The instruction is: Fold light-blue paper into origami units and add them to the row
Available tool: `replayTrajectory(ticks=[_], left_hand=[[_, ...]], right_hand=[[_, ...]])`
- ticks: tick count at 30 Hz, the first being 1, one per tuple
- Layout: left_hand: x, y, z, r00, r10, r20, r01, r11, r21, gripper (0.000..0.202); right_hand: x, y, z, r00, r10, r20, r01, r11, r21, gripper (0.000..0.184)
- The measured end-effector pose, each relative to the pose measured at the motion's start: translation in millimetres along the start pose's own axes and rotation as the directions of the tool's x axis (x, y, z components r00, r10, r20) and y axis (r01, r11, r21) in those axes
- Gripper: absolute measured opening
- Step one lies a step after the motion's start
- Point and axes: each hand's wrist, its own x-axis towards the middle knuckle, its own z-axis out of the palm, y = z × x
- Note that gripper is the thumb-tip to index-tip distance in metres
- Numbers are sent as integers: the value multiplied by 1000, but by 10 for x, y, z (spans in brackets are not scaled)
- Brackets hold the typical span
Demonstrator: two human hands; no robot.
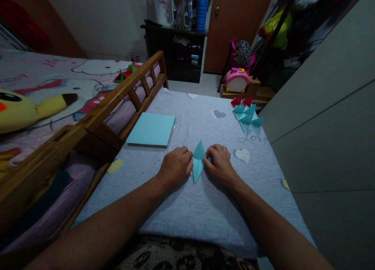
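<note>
From my remote seat I look into a home, by all signs a bedroom. At the left of the frame I see a pink, cartoon-printed bedsheet (32, 73), a soft yellow plush toy (26, 116) and a brown wooden bed rail (111, 97); at top centre, a dark shelf cabinet (159, 55) beside a brown wooden door (236, 24).

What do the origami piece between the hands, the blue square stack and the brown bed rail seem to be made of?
Origami piece: thin matte paper, judging by its sharp creases and points.
Blue square stack: likely paper too, smooth and matte, with crisp corners.
Brown bed rail: probably wood, perhaps varnished, given its squared bars and faint sheen.
</note>
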Motion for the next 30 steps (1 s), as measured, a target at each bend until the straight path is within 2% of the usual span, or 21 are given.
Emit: replayTrajectory(ticks=[6, 12, 15, 19, 21, 23, 26, 30], left_hand=[[2, -40, 27, 1000, -16, -15, 15, 996, -92, 11], [19, -97, 66, 995, -48, -84, 22, 958, -286, 7], [40, -88, 50, 992, -68, -106, 23, 926, -378, 3], [66, -49, 4, 992, -96, -79, 39, 845, -533, 7], [72, -42, -22, 993, -104, -57, 43, 763, -645, 16], [75, -46, -43, 995, -101, -21, 48, 633, -772, 24], [82, -57, -42, 992, -89, 86, 113, 365, -924, 38], [105, -34, 22, 962, -102, 254, 256, 6, -967, 37]], right_hand=[[-7, -25, -66, 1000, -6, -13, 7, 994, 110, 6], [-2, -51, -106, 998, -12, -65, 29, 960, 279, 7], [-4, -65, -100, 999, 35, -7, -28, 888, 459, 11], [-13, -83, -100, 997, 40, 63, -72, 726, 683, 12], [-22, -92, -116, 997, 9, 72, -59, 661, 748, 14], [-31, -105, -140, 998, -26, 62, -31, 640, 768, 18], [-41, -125, -173, 997, -79, 4, 54, 705, 707, 18], [-44, -131, -190, 974, -205, -101, 227, 825, 518, 26]])
